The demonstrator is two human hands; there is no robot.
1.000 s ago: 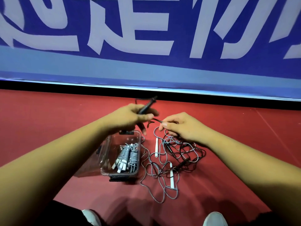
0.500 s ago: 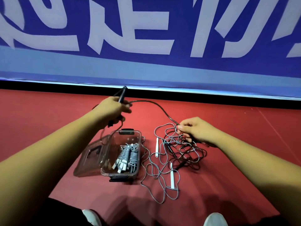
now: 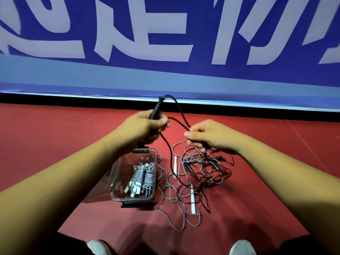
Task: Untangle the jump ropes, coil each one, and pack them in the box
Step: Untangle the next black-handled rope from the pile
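Our left hand (image 3: 145, 126) gripped the black handle (image 3: 156, 109), right hand (image 3: 207, 135) pinched its rope (image 3: 181, 115); untangling probably called for gentle pulls.

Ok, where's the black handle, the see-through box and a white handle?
black handle (image 3: 156, 109): head view, its upper shaft.
see-through box (image 3: 139, 159): head view, bare far end inside.
white handle (image 3: 192, 201): head view, its middle.

The box (image 3: 156, 163) is sitting on the floor (image 3: 55, 144), coiled ropes (image 3: 142, 178) lying in it. Just right of it the tangled ropes (image 3: 202, 172) are sprawling. Above the box's far end the left hand (image 3: 145, 128) is gripping a handle (image 3: 156, 109). To its right, the right hand (image 3: 207, 137) is pinching the cord (image 3: 182, 115) above the tangle. A banner (image 3: 165, 74) is standing far behind.
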